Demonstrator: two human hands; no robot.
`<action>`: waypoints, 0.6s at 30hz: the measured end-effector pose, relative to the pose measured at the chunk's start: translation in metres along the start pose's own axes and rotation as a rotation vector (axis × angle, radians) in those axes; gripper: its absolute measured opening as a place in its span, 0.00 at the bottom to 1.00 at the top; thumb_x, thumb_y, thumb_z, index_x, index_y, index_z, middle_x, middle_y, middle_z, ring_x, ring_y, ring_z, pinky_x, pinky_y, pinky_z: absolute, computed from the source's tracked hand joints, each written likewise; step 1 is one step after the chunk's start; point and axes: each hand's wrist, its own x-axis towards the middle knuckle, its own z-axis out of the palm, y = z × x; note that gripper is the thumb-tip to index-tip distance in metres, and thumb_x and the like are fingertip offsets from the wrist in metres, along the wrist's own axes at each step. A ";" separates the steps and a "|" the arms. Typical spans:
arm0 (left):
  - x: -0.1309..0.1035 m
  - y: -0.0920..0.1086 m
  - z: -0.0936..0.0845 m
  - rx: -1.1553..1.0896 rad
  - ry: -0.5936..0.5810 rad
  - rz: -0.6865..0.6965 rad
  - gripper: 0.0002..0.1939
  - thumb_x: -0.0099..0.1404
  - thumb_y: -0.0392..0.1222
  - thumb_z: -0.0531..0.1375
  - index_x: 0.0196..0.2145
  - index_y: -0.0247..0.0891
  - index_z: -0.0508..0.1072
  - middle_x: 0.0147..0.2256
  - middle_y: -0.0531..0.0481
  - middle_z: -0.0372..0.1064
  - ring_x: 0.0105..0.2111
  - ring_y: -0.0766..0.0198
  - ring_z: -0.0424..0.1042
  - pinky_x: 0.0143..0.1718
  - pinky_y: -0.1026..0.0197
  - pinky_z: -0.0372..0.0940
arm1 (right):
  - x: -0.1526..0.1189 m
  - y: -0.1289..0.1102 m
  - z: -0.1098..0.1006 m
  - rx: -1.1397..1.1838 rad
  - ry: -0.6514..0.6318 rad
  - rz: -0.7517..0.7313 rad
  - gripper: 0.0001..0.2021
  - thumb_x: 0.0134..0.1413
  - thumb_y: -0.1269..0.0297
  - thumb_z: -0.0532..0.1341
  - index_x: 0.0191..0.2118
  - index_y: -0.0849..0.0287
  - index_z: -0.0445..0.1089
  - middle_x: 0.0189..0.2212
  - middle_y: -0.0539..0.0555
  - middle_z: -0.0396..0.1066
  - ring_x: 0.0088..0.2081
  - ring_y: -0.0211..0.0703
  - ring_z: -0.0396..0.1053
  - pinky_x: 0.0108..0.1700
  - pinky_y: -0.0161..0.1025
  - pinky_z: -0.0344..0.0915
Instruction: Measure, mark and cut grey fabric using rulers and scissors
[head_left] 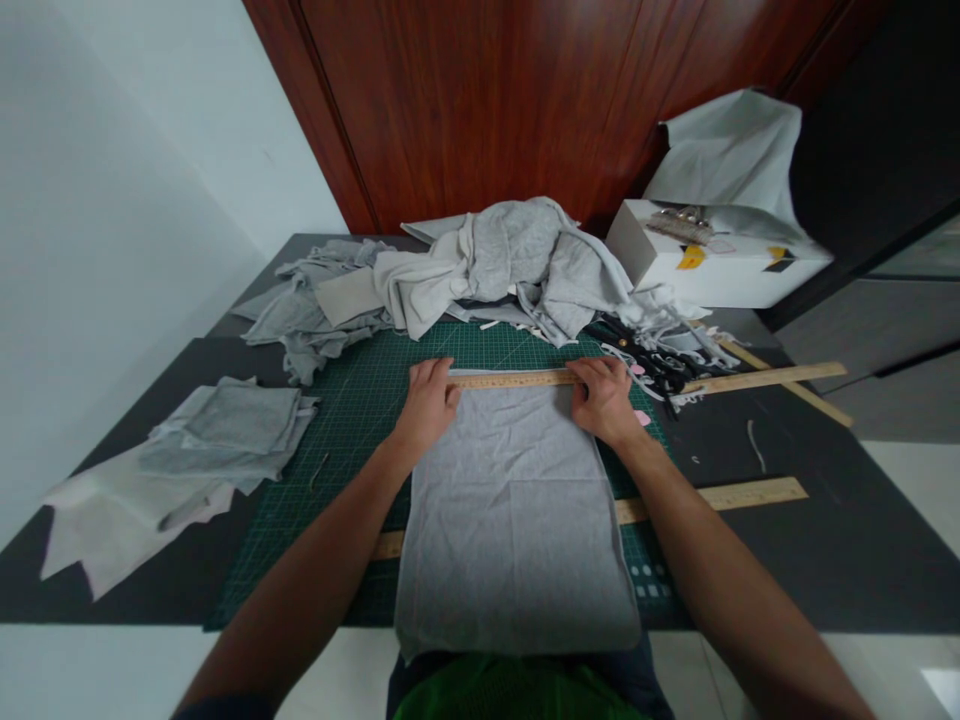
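A light grey piece of cloth (517, 540) lies spread over the green cutting mat (352, 430), its near end reaching past the table's front edge. Across its far edge runs a short wooden ruler (514, 380). My left hand (429, 402) grips the ruler's left end, fingers curled over it at the cloth's far left corner. At the opposite end, my right hand (604, 398) holds the ruler in the same way. A longer wooden ruler (750, 494) passes beneath the cloth and shows on both sides. Small wrinkles mark the cloth's middle.
Crumpled grey fabric (517, 250) is heaped at the back. Folded grey cloths (232, 425) lie on the left. Black-handled scissors (622, 340) sit among scraps at right, near crossed wooden strips (780, 377). A white box (720, 275) stands at the back right.
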 end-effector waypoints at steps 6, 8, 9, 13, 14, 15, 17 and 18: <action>-0.002 -0.013 -0.006 -0.096 0.078 -0.198 0.22 0.61 0.27 0.60 0.53 0.38 0.70 0.51 0.41 0.68 0.53 0.51 0.72 0.55 0.48 0.73 | -0.006 -0.021 -0.003 0.019 -0.130 -0.136 0.20 0.65 0.69 0.56 0.58 0.61 0.77 0.57 0.62 0.77 0.56 0.57 0.67 0.59 0.54 0.61; -0.003 -0.014 -0.005 -0.097 0.084 -0.218 0.20 0.60 0.27 0.60 0.50 0.39 0.70 0.49 0.42 0.69 0.52 0.52 0.73 0.54 0.48 0.74 | -0.010 -0.031 -0.008 -0.011 -0.151 -0.135 0.20 0.68 0.67 0.56 0.60 0.59 0.76 0.59 0.62 0.76 0.57 0.58 0.66 0.57 0.53 0.62; -0.004 -0.014 -0.005 -0.096 0.083 -0.225 0.18 0.61 0.27 0.60 0.49 0.39 0.71 0.48 0.42 0.70 0.51 0.52 0.74 0.54 0.48 0.74 | -0.012 -0.035 -0.010 -0.033 -0.160 -0.131 0.20 0.69 0.66 0.56 0.60 0.59 0.76 0.60 0.62 0.75 0.58 0.59 0.65 0.56 0.54 0.62; -0.002 -0.013 -0.005 -0.079 0.070 -0.247 0.13 0.65 0.30 0.59 0.47 0.37 0.72 0.47 0.41 0.71 0.49 0.52 0.75 0.53 0.50 0.74 | -0.021 -0.053 -0.018 -0.128 -0.207 -0.117 0.21 0.72 0.60 0.55 0.62 0.60 0.73 0.65 0.64 0.70 0.61 0.63 0.62 0.55 0.55 0.63; -0.002 -0.013 -0.005 -0.074 0.072 -0.246 0.12 0.66 0.30 0.59 0.47 0.37 0.72 0.47 0.41 0.72 0.48 0.53 0.75 0.53 0.50 0.73 | -0.023 -0.056 -0.019 -0.144 -0.214 -0.115 0.21 0.72 0.59 0.54 0.63 0.61 0.72 0.65 0.64 0.69 0.61 0.64 0.62 0.55 0.56 0.63; -0.001 -0.013 -0.006 -0.069 0.074 -0.243 0.11 0.67 0.30 0.59 0.46 0.37 0.72 0.46 0.41 0.72 0.47 0.54 0.76 0.53 0.51 0.73 | -0.025 -0.059 -0.019 -0.157 -0.215 -0.115 0.21 0.73 0.59 0.54 0.64 0.61 0.71 0.66 0.65 0.69 0.62 0.64 0.61 0.56 0.56 0.62; -0.001 -0.014 -0.007 -0.061 0.078 -0.235 0.09 0.68 0.31 0.59 0.45 0.37 0.73 0.45 0.42 0.72 0.46 0.55 0.76 0.53 0.51 0.73 | -0.027 -0.062 -0.019 -0.171 -0.206 -0.113 0.22 0.73 0.59 0.53 0.64 0.61 0.70 0.66 0.66 0.68 0.62 0.64 0.60 0.58 0.58 0.61; 0.000 -0.014 -0.007 -0.058 0.076 -0.231 0.09 0.68 0.31 0.59 0.45 0.37 0.73 0.44 0.42 0.72 0.45 0.55 0.76 0.53 0.52 0.73 | -0.028 -0.063 -0.018 -0.174 -0.200 -0.112 0.22 0.73 0.59 0.53 0.65 0.61 0.69 0.66 0.66 0.68 0.62 0.64 0.60 0.58 0.58 0.61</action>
